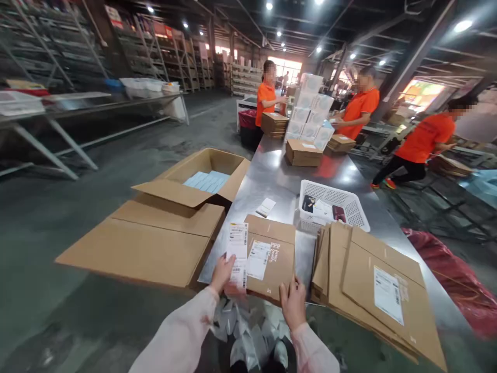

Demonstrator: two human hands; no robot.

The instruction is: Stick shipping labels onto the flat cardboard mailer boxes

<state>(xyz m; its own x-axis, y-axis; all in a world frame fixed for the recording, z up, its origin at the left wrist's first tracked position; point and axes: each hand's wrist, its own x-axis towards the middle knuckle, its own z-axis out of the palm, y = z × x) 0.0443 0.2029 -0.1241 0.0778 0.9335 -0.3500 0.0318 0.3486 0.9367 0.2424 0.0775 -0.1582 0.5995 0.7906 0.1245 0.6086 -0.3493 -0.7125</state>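
My left hand (222, 273) pinches a strip of printed shipping labels (237, 248) along its left side. The strip overlaps the left edge of a flat cardboard mailer (282, 248), which bears a white label and handwriting. Closed on the mailer's lower right corner is my right hand (293, 303), thumb on top. The mailer lies at the near edge of the metal table (252, 178). To its right, a pile of flat cardboard mailers (361, 280) overhangs the table edge, the top one labelled. A small white printed paper (266, 207) lies just beyond the mailer.
A white plastic basket (357, 207) holds cards and papers. Left of the table stands an open carton (223, 158) with light blue packs inside. Farther along are stacked white boxes (306, 111) and people in orange shirts. A red plastic sack (450, 274) sits at right.
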